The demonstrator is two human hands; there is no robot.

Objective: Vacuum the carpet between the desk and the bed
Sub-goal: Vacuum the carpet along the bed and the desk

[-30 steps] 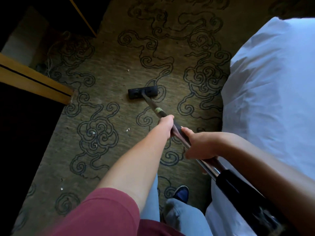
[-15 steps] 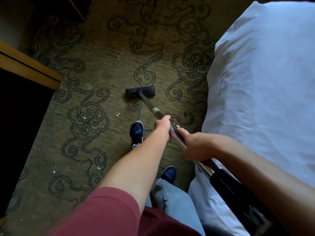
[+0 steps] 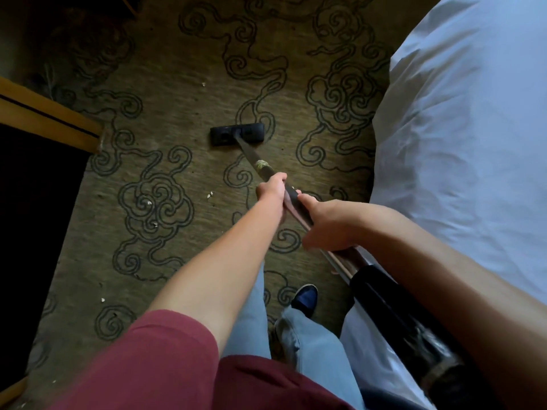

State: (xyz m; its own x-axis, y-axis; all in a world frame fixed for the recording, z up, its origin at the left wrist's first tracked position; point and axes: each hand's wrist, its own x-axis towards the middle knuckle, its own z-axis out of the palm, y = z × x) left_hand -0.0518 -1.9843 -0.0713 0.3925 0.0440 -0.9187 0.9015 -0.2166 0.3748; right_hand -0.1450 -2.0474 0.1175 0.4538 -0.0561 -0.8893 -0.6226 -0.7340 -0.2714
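Ahead of both hands, the flat black vacuum floor head [image 3: 237, 134] is resting on the olive swirl-patterned carpet [image 3: 177, 113], its dark wand [image 3: 260, 164] running back toward the body; left hand [image 3: 271, 189] nearer it, right hand [image 3: 325, 224] behind, both gripping.

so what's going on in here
A person is vacuuming the patterned carpet between the desk and the bed. Both hands grip the wand: the left hand further down it, the right hand behind, nearer the body. The head sits flat on the carpet ahead of them. Small pale crumbs lie on the carpet toward the desk side.
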